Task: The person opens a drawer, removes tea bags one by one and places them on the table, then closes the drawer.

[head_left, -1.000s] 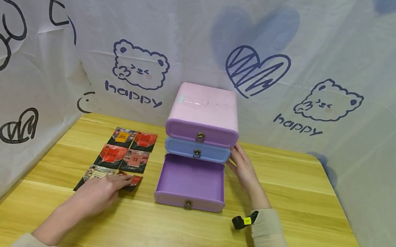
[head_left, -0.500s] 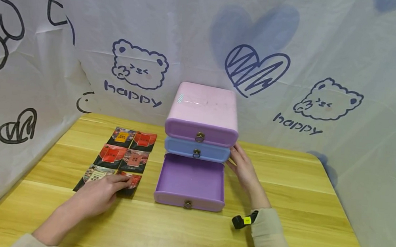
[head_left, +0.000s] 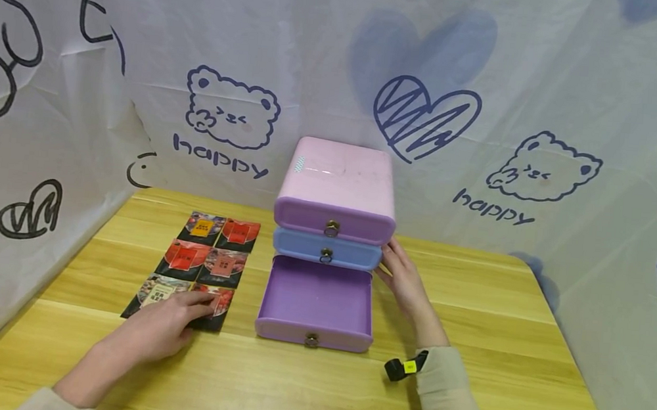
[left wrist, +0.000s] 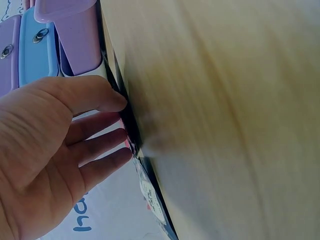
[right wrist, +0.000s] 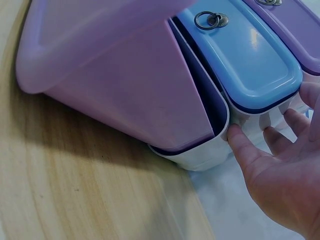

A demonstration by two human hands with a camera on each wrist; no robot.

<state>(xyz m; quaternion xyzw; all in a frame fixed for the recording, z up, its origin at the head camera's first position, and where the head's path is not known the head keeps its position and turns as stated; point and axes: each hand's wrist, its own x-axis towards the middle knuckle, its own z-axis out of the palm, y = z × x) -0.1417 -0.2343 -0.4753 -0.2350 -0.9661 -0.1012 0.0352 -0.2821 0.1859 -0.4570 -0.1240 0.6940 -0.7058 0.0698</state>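
Note:
My left hand rests at the front right sachet, red and black, lying on the table. In the left wrist view, the fingers are fairly straight with their tips on the sachet, and the thumb is at its dark edge. To the right stands a small drawer unit with a pink top. Its bottom purple drawer is pulled out, with nothing inside. The blue drawer and upper purple drawer are closed. My right hand touches the unit's right side with extended fingers.
Several other sachets lie in two columns on the wooden table. A cream-labelled sachet is partly under my left hand in the head view. Behind the table hangs a white printed cloth.
The front right sachet, tilted up at its near edge earlier, has come down flat in line with the others. My left fingers shifted slightly with it; my right hand stays in place.

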